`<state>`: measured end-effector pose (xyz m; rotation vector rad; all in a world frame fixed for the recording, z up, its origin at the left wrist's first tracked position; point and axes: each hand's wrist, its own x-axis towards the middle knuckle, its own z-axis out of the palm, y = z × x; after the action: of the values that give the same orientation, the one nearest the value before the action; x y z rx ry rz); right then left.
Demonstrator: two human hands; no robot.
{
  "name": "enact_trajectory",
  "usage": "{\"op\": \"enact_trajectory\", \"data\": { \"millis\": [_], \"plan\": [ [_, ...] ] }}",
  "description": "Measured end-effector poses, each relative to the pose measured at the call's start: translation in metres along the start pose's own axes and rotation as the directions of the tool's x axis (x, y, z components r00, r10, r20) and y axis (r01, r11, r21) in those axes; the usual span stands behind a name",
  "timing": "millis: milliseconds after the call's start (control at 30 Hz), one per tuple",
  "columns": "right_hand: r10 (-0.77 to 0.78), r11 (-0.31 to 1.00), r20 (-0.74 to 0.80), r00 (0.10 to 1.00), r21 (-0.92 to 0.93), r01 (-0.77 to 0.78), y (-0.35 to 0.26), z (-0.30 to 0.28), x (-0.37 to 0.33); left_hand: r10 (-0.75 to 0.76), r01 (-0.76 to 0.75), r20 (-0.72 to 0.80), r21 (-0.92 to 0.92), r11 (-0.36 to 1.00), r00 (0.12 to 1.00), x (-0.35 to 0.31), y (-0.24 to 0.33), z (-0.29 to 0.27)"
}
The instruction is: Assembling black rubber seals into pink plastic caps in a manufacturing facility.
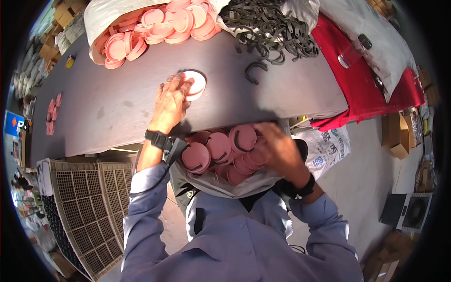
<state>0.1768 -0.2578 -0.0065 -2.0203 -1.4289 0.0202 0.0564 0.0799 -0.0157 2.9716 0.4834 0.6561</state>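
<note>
My left hand (170, 101) rests on the grey table (117, 103), its fingers on a pink round lid (195, 84) that lies flat there. My right hand (277, 143) is lower, at the table's near edge, its fingers closed around a pink lid (256, 157) over a white bag (225, 183) in my lap. That bag holds several pink lids (206, 150) fitted with dark curved handles. One loose dark handle (253, 71) lies on the table to the right of the left hand.
A white sack of several plain pink lids (155, 30) sits at the table's far side, beside a heap of dark handles (270, 28). A few pink lids (51, 113) lie far left. Red cloth (371, 84) covers the right. Beige plastic crates (87, 207) stand at lower left.
</note>
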Motion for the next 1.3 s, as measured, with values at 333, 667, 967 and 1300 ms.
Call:
{"op": "enact_trajectory", "data": {
  "millis": [333,667,967,1300],
  "plan": [
    [-0.140,0.889,0.035,0.990,-0.435,0.141,0.095,0.010,0.163,-0.329,0.375,0.318,-0.918,0.125,0.889,0.000,0.003,-0.016],
    [-0.001,0.906,0.119,0.993,-0.420,0.051,0.105,0.006,0.178,-0.303,0.374,0.401,-0.916,-0.147,0.864,-0.035,0.006,-0.018],
    [0.185,0.972,0.033,0.982,-0.150,-0.178,0.103,-0.008,0.170,-0.395,0.312,0.257,-0.947,0.080,0.882,-0.030,0.012,0.000],
    [0.248,0.941,-0.141,0.958,-0.200,-0.273,0.127,0.004,0.158,-0.367,0.420,0.310,-0.866,0.273,0.877,-0.032,-0.009,-0.016]
  ]
}}
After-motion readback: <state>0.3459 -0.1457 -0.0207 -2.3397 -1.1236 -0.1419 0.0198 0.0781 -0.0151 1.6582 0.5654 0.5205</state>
